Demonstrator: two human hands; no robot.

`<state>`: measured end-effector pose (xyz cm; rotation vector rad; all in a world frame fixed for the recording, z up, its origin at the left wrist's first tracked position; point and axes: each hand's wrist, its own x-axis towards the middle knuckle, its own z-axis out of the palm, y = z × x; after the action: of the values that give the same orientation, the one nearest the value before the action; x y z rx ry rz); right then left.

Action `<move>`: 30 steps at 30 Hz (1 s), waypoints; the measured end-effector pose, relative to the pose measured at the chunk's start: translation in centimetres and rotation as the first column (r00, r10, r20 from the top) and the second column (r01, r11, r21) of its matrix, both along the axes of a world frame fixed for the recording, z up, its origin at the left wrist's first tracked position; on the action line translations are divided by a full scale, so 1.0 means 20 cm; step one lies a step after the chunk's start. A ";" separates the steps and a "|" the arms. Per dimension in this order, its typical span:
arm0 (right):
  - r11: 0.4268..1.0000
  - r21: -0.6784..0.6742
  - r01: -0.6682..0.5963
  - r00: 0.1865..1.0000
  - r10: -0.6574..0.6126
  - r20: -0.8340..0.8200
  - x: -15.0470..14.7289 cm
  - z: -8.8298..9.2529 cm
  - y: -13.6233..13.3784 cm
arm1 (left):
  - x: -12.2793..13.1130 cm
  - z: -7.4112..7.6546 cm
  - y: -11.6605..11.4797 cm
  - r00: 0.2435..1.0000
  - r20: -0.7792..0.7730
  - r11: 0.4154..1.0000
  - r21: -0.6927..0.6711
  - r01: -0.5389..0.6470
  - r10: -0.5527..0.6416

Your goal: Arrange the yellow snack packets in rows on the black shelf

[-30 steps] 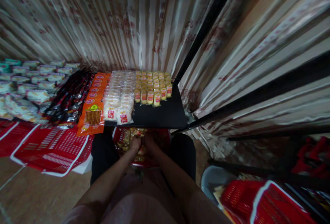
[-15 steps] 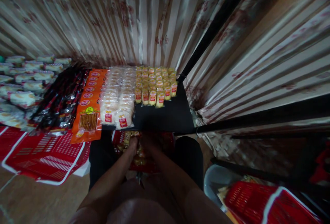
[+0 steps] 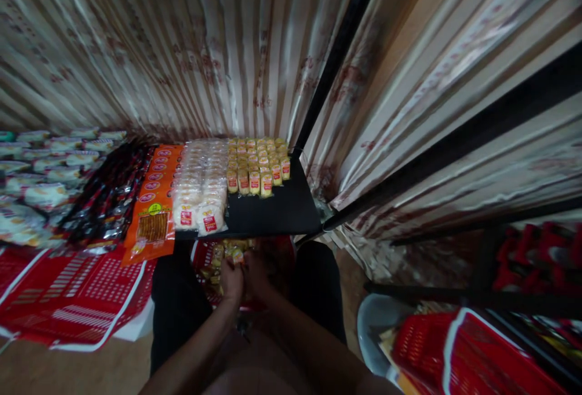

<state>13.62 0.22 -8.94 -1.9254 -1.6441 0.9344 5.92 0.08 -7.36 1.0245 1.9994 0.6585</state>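
Both hands are low over a red basket (image 3: 291, 255) between the knees, which holds several small yellow snack packets (image 3: 213, 258). My left hand (image 3: 232, 280) is closed, with a yellow snack packet (image 3: 238, 256) at its fingertips. Right beside it, my right hand (image 3: 255, 274) is curled closed. Shadow hides what its fingers hold, if anything. On the black table (image 3: 273, 216) just ahead stand rows of similar yellow packets (image 3: 254, 183) with red labels.
Left of these rows lie white packets (image 3: 200, 195), orange bags (image 3: 152, 225), dark packages (image 3: 109, 192) and white-wrapped items (image 3: 45, 195). Red baskets stand at left (image 3: 86, 298) and right (image 3: 422, 352), the latter near a pale tub (image 3: 379, 316). Curtains (image 3: 204, 49) hang behind black bars.
The view has turned slightly, so the table sits lower and further left. My hands have come closer together, and a yellow snack packet now shows at the left fingertips.
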 end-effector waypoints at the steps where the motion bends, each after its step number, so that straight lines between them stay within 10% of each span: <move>1: 0.999 0.035 0.020 1.000 -0.020 -0.002 0.01 0.01 -0.02 | 0.01 0.03 -0.02 1.000 -0.010 1.000 0.020 0.005 -0.005; 13: 0.908 0.391 0.148 0.986 -0.103 -0.133 0.21 0.38 -0.01 | 0.21 0.41 0.00 0.988 0.071 0.899 0.428 0.096 -0.139; 20: 0.829 0.504 0.242 0.970 -0.210 -0.121 0.37 0.45 0.15 | 0.37 0.53 0.19 0.974 0.063 0.854 0.496 0.160 -0.220; 30: 0.736 0.513 0.441 0.886 -0.450 -0.116 0.60 0.48 0.44 | 0.58 0.64 0.50 0.832 -0.237 0.694 0.464 0.550 -0.501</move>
<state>25.56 8.99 0.62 -1.7964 -1.1794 0.2308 17.58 10.12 5.43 1.8986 1.4862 0.8493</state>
